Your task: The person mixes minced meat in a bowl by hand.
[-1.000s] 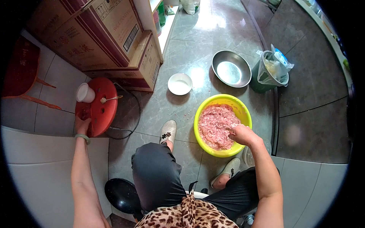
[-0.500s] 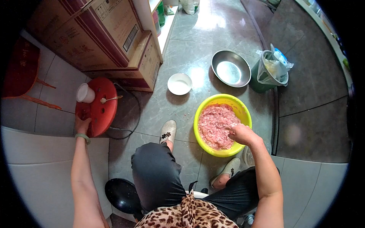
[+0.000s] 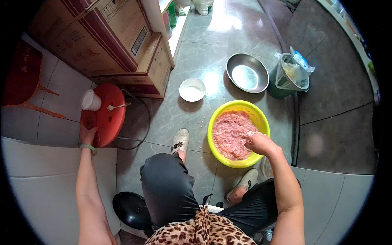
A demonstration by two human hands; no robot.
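Note:
My left hand (image 3: 88,135) is at the near edge of a round red stool (image 3: 113,120), beside a small dark red container (image 3: 90,121); its fingers are partly hidden, so its grip is unclear. A white cup (image 3: 91,100) and a spoon (image 3: 119,106) rest on the stool. My right hand (image 3: 259,143) is at the right side of the pink minced meat (image 3: 231,135) in a yellow-green basin (image 3: 211,141). Its fingers are bent, with the tips against or in the meat, and I cannot make out anything held.
A white bowl (image 3: 192,90) and a steel basin (image 3: 248,73) stand on the floor beyond the meat. A lined green bin (image 3: 281,81) is at the right. Cardboard boxes (image 3: 118,36) are stacked at the upper left, and a black pan (image 3: 131,210) lies by my left knee.

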